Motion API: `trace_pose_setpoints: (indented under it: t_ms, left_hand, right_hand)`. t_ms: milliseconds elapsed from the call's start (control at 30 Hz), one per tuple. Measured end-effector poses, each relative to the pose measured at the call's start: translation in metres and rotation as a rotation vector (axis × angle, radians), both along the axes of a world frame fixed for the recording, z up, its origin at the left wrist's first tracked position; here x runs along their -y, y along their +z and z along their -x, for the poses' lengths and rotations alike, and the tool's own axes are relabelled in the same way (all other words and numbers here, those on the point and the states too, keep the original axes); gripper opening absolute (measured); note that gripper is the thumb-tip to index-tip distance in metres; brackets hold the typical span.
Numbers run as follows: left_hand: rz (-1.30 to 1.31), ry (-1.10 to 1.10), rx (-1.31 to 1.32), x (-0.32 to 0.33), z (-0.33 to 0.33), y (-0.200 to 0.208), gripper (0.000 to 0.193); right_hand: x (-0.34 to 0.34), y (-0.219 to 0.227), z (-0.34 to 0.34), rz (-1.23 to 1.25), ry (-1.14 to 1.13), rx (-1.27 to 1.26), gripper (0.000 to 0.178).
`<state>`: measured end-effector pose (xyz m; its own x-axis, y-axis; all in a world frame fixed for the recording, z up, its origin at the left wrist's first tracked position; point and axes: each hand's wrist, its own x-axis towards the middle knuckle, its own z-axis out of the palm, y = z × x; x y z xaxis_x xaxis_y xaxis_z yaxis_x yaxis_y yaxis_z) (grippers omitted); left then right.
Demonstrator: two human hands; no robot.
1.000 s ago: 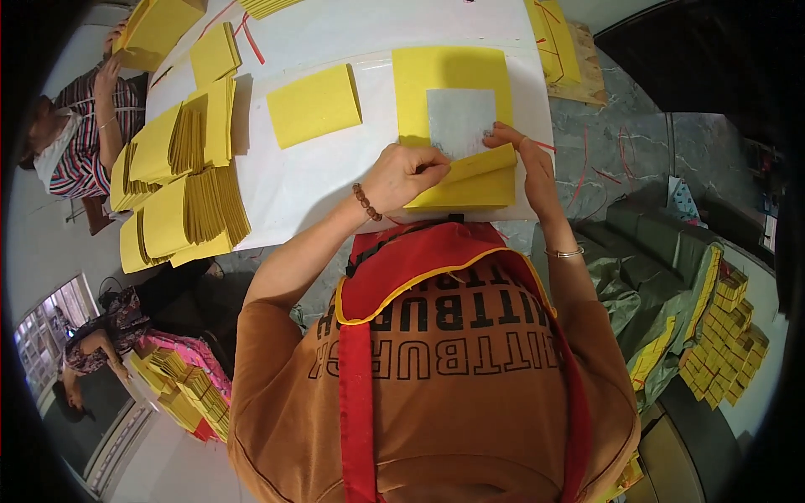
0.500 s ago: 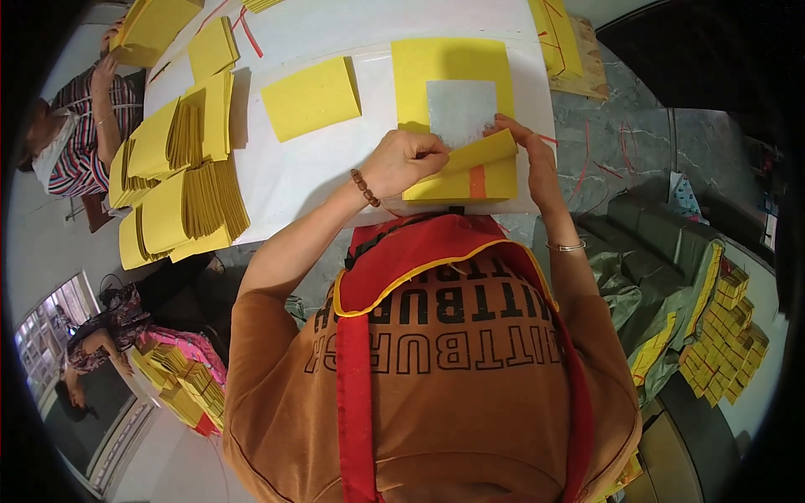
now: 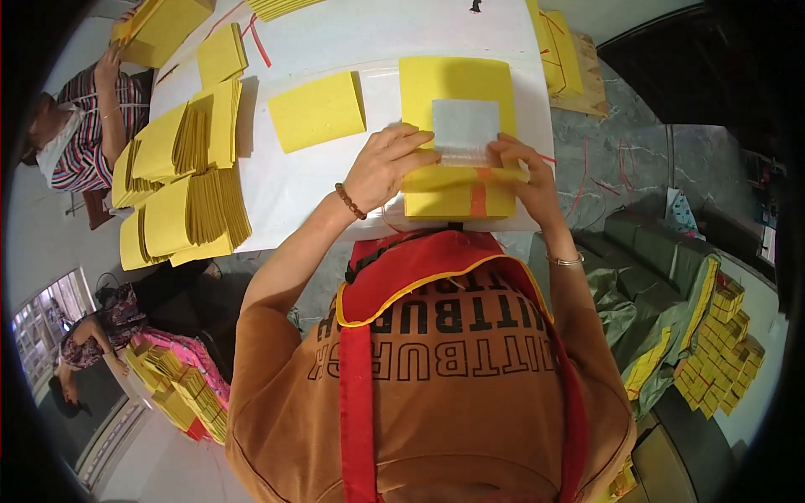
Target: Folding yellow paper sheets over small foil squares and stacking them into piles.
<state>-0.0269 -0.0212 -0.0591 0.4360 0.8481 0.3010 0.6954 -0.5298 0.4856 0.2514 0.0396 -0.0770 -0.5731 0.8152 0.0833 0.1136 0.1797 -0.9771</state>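
In front of me on the white table lies a yellow paper sheet with a silver-grey square on it. Across its lower part runs a folded yellow flap with an orange-red stripe. My left hand rests at the flap's left end, fingers stretched out and tips by the square's left edge. On the other side, my right hand has its fingers apart, touching the square's right edge and the flap's right end. Neither hand grips anything that I can see.
A folded yellow paper lies left of the sheet. Bundles of folded yellow papers lean along the table's left edge, near red strips. At the far left a person in striped clothes handles a yellow stack.
The raised yellow flap now lies lower and flatter, baring more of the silver square. My left hand has gone from a pinch to stretched fingers; my right fingers have moved onto the square's edge.
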Motion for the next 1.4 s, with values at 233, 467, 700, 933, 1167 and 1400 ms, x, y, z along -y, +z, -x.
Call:
trace_pose_setpoints:
  t_ms: [233, 467, 700, 933, 1167, 1400]
  left_hand:
    - [-0.254, -0.03, -0.028, 0.013, -0.005, 0.03, 0.03]
    - [0.005, 0.133, 0.299, 0.035, -0.019, 0.015, 0.02]
    - [0.713, 0.55, 0.778, 0.013, -0.022, -0.004, 0.025]
    - [0.798, 0.517, 0.93, 0.005, -0.022, -0.001, 0.038]
    - [0.764, 0.537, 1.037, 0.001, -0.02, 0.002, 0.059]
    - [-0.102, 0.611, 0.012, -0.01, -0.02, 0.039, 0.058]
  right_hand:
    - [0.0, 0.037, 0.003, -0.77, -0.019, 0.437, 0.024]
    - [0.019, 0.037, -0.006, -0.397, 0.147, 0.412, 0.022]
    - [0.018, 0.04, 0.037, 0.231, -0.353, -0.008, 0.027]
    - [0.012, 0.029, 0.031, 0.305, -0.34, 0.189, 0.026]
    - [0.014, 0.026, 0.035, 0.313, -0.401, 0.081, 0.026]
    - [0.013, 0.031, 0.037, 0.255, -0.422, 0.227, 0.027]
